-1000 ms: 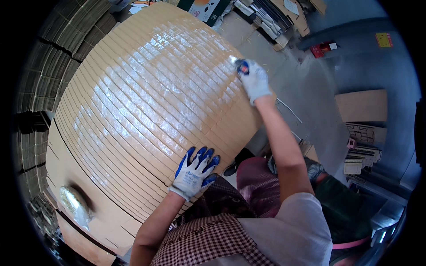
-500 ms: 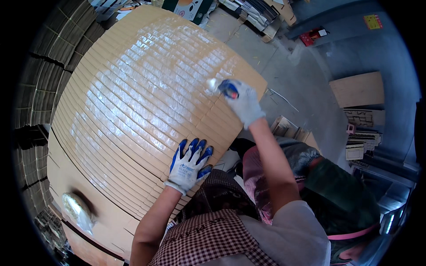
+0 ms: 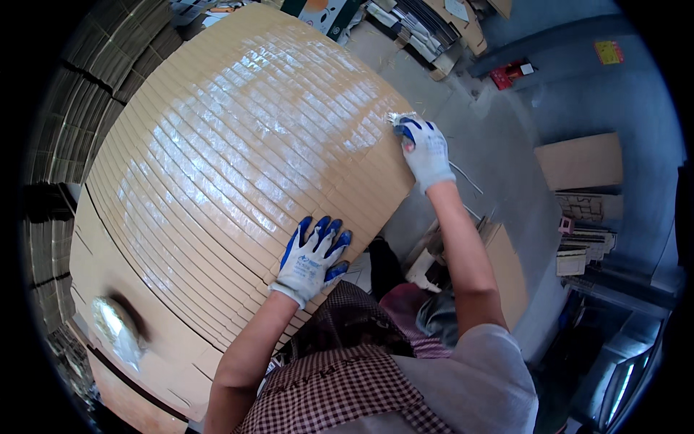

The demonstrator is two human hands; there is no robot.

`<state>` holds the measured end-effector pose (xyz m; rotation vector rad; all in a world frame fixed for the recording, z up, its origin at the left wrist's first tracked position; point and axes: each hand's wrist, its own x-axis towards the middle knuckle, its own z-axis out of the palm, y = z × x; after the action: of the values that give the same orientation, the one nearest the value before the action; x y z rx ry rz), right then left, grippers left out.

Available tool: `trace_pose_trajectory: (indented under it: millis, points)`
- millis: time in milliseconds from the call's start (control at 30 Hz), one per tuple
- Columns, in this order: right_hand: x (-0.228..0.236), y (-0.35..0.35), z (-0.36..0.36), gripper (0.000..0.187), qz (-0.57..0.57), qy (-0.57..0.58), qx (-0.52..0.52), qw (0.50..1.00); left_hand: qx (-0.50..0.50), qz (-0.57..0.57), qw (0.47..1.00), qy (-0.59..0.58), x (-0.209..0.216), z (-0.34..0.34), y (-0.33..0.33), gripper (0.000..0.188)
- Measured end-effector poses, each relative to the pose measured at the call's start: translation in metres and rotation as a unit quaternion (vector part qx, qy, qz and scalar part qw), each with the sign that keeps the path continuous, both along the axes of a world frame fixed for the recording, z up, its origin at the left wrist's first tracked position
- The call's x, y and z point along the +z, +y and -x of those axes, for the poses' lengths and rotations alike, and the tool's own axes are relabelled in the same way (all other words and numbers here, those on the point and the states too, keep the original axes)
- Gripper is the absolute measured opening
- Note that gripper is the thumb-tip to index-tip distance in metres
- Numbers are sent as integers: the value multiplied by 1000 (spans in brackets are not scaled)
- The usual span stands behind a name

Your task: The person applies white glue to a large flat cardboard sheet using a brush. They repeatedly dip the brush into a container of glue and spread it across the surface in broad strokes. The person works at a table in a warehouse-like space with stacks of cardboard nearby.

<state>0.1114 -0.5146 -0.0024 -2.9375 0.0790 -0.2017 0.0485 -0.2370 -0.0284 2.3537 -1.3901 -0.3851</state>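
Brown cardboard sheets (image 3: 369, 177) lie overlapped in narrow steps, with a wet, whitish, glossy coating (image 3: 210, 137) over much of them. My left hand (image 3: 307, 264), in a white glove with blue fingers, rests open on the near right part of the sheets, fingers spread. At the far right edge, my right hand (image 3: 428, 152), gloved the same way, grips a brush (image 3: 400, 118) with pale bristles touching the cardboard. Its fingers hide most of the handle.
A clear plastic-wrapped bundle (image 3: 116, 329) lies on cardboard at the lower left. Tall cardboard stacks (image 3: 83, 137) line the left. Cardboard offcuts (image 3: 423, 36) lie on the floor at the back. Another person's clothing (image 3: 408, 307) partly shows beside my right arm.
My right hand has moved right and slightly away with the brush, to the cardboard's right edge. My left hand stays about in place. The other person is now mostly out of sight.
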Motion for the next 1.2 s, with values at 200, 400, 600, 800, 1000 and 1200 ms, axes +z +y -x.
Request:
trace_pose_trajectory:
  millis: [200, 400, 600, 800, 1000, 1200]
  points:
    - [22, 78, 43, 34, -123, 41, 167, 977, 13, 6, 1000, 0, -2, -1, 2, 54]
    - [2, 19, 7, 30, -38, 98, 157, 982, 21, 23, 1000, 4, -1, -5, 3, 56]
    - [28, 34, -16, 32, -235, 150, 231, 932, 40, -30, 999, 18, 10, 2, 8, 61]
    - [31, 82, -9, 35, -253, 193, 399, 860, 166, -4, 986, 15, 2, 36, -39, 56]
    - [19, 65, -31, 29, -90, 209, 476, 849, 261, 41, 964, 14, -13, 44, -62, 51]
    - [48, 84, -25, 27, -74, 171, 530, 827, 266, 67, 962, 16, -16, 46, -60, 50]
